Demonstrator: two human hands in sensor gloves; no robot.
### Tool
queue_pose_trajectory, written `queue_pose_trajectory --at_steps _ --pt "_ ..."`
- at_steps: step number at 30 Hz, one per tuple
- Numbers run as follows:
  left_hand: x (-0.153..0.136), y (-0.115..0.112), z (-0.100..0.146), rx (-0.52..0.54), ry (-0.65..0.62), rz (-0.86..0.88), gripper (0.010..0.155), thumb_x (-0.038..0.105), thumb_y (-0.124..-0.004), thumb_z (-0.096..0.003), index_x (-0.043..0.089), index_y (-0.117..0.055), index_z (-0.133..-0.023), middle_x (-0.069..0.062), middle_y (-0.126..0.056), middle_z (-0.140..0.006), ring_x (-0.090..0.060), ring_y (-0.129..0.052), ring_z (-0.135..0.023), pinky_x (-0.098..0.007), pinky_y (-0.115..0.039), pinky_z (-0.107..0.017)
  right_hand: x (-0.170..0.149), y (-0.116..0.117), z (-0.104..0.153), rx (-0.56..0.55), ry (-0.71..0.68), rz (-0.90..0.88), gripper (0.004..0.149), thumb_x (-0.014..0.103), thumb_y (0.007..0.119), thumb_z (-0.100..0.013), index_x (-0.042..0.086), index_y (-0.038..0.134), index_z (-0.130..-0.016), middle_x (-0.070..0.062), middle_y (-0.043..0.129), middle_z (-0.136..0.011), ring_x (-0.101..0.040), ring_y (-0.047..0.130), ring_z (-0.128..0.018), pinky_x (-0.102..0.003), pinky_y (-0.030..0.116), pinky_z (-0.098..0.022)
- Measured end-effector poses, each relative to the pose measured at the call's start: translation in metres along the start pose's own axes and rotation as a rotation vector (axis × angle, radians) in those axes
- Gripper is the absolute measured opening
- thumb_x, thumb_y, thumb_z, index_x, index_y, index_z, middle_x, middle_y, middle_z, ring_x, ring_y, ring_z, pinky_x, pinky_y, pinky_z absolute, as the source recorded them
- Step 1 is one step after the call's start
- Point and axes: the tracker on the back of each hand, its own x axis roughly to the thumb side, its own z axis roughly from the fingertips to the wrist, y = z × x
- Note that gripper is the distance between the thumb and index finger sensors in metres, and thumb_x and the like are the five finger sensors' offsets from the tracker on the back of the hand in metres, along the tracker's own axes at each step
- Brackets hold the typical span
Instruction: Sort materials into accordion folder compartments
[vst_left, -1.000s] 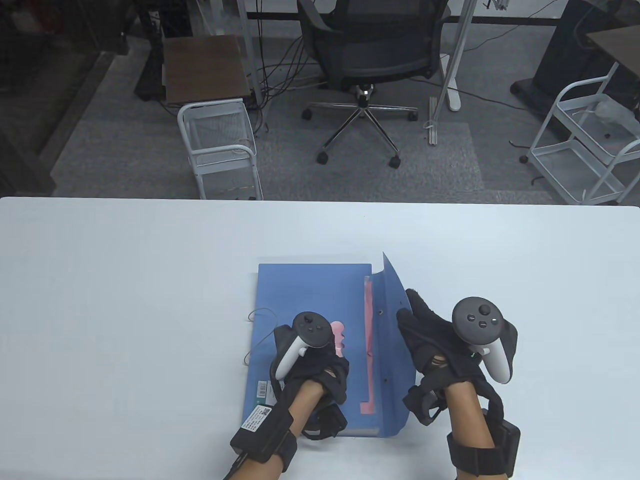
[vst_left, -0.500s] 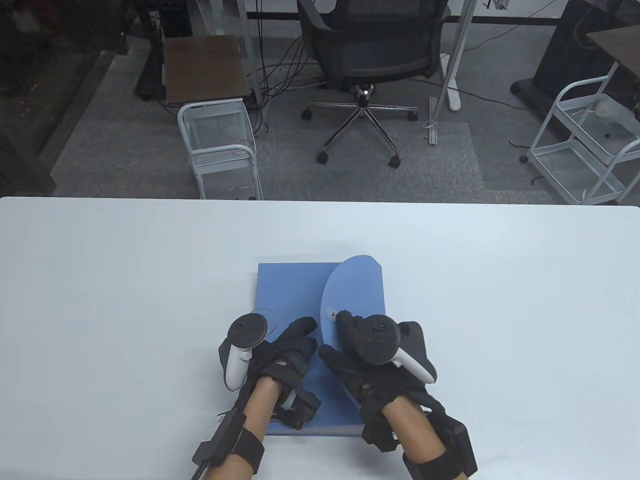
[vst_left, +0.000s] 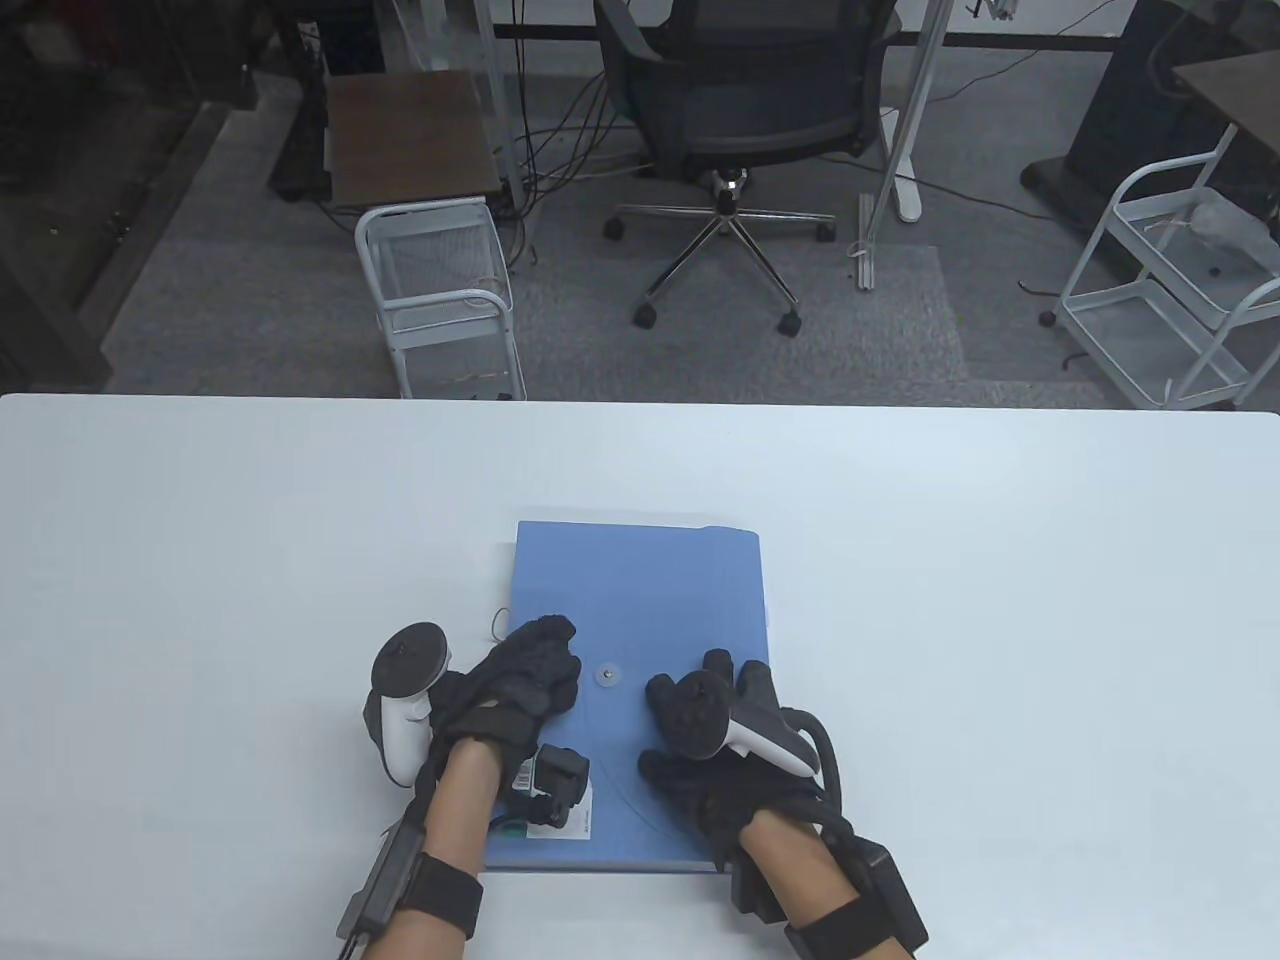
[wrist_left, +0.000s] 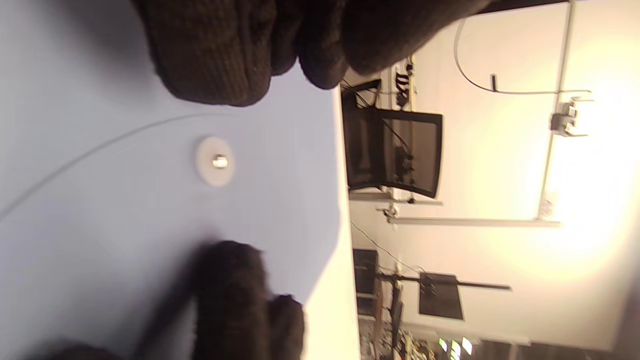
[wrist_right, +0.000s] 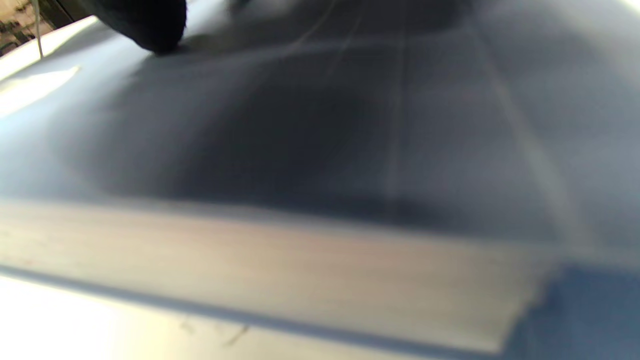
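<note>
In the table view, a white table stands before a grey-carpeted room with an office chair and white wire carts; the blue accordion folder lies flat and closed near the front edge with wide bare tabletop either side, the left hand and right hand resting on its cover with fingers relaxed, gripping nothing, either side of a small round button. The left wrist view shows fingertips on the cover beside that button. The right wrist view is blurred, probably the folder's edge.
</note>
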Motion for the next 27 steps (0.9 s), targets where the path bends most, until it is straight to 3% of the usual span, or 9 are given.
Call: queue_pose_trajectory --at_steps 5,8,11,13,16,18,21,23,27 --pt "0.034 0.009 0.013 -0.041 -0.158 0.041 0.051 0.035 -0.065 -0.0659 0.01 -0.064 -0.11 -0.024 -0.06 -0.115 -0.043 -0.079 -0.093 -0.044 -0.08 -0.062 -0.003 0.003 -0.004 0.037 0.021 0.013 0.069 0.057 0.062 -0.063 0.036 0.023 -0.115 -0.025 -0.006 -0.115 -0.061 -0.002 -0.097 -0.085 0.034 -0.062" --pt "0.046 0.018 0.021 0.032 -0.21 -0.041 0.049 0.036 -0.069 -0.065 0.011 -0.069 -0.107 -0.023 -0.066 -0.113 -0.042 -0.084 -0.088 -0.044 -0.083 -0.058 -0.004 0.003 -0.005 0.054 0.032 0.009 0.069 0.057 0.062 -0.063 0.037 0.021 -0.114 -0.024 -0.007 -0.114 -0.06 -0.003 -0.097 -0.084 0.033 -0.063" --pt "0.049 0.03 0.025 0.176 -0.212 -0.289 0.051 0.038 -0.075 -0.0633 0.011 -0.071 -0.106 -0.022 -0.068 -0.112 -0.043 -0.082 -0.088 -0.047 -0.081 -0.058 -0.003 0.003 -0.005 0.06 0.035 0.013 0.069 0.057 0.061 -0.063 0.037 0.021 -0.114 -0.024 -0.007 -0.114 -0.06 -0.004 -0.097 -0.084 0.033 -0.063" --pt "0.044 0.031 0.023 0.231 -0.164 -0.47 0.06 0.042 -0.08 -0.0608 0.007 -0.067 -0.108 -0.026 -0.062 -0.114 -0.048 -0.075 -0.091 -0.052 -0.076 -0.061 -0.003 0.003 -0.005 0.062 0.035 0.018 0.069 0.057 0.061 -0.063 0.037 0.021 -0.114 -0.024 -0.007 -0.115 -0.06 -0.003 -0.097 -0.084 0.033 -0.063" --pt "0.032 0.024 0.013 0.195 -0.041 -0.736 0.082 0.051 -0.083 -0.0584 0.002 -0.051 -0.116 -0.03 -0.041 -0.12 -0.056 -0.054 -0.099 -0.061 -0.062 -0.067 -0.002 0.002 -0.006 0.067 0.037 0.012 0.068 0.057 0.062 -0.063 0.037 0.022 -0.114 -0.024 -0.006 -0.115 -0.06 -0.003 -0.097 -0.084 0.033 -0.063" --pt "0.019 0.016 0.003 0.166 0.045 -0.893 0.085 0.05 -0.086 -0.0567 0.001 -0.05 -0.116 -0.031 -0.037 -0.121 -0.058 -0.046 -0.1 -0.064 -0.057 -0.068 -0.002 0.002 -0.006 0.07 0.038 0.01 0.068 0.056 0.062 -0.063 0.037 0.022 -0.114 -0.024 -0.006 -0.115 -0.06 -0.003 -0.097 -0.084 0.034 -0.063" --pt "0.003 0.005 -0.008 0.146 0.155 -1.062 0.067 0.043 -0.086 -0.057 0.009 -0.065 -0.111 -0.029 -0.04 -0.119 -0.058 -0.044 -0.099 -0.064 -0.054 -0.069 -0.002 0.002 -0.006 0.072 0.038 0.01 0.068 0.057 0.063 -0.062 0.037 0.022 -0.114 -0.024 -0.006 -0.115 -0.06 -0.003 -0.097 -0.084 0.034 -0.064" --pt "0.004 0.004 -0.007 0.222 0.126 -1.079 0.039 0.035 -0.082 -0.0584 0.018 -0.083 -0.093 -0.025 -0.055 -0.115 -0.055 -0.055 -0.095 -0.063 -0.058 -0.068 -0.002 0.002 -0.006 0.074 0.038 0.008 0.068 0.057 0.062 -0.062 0.037 0.022 -0.114 -0.024 -0.006 -0.115 -0.059 -0.003 -0.098 -0.084 0.033 -0.064" --pt "0.014 0.006 -0.003 0.154 0.043 -0.862 0.039 0.031 -0.074 -0.0602 0.013 -0.076 -0.094 -0.019 -0.066 -0.108 -0.052 -0.06 -0.096 -0.063 -0.06 -0.068 -0.002 0.002 -0.007 0.075 0.038 0.006 0.068 0.057 0.062 -0.062 0.037 0.022 -0.114 -0.024 -0.006 -0.115 -0.059 -0.003 -0.098 -0.083 0.033 -0.065"
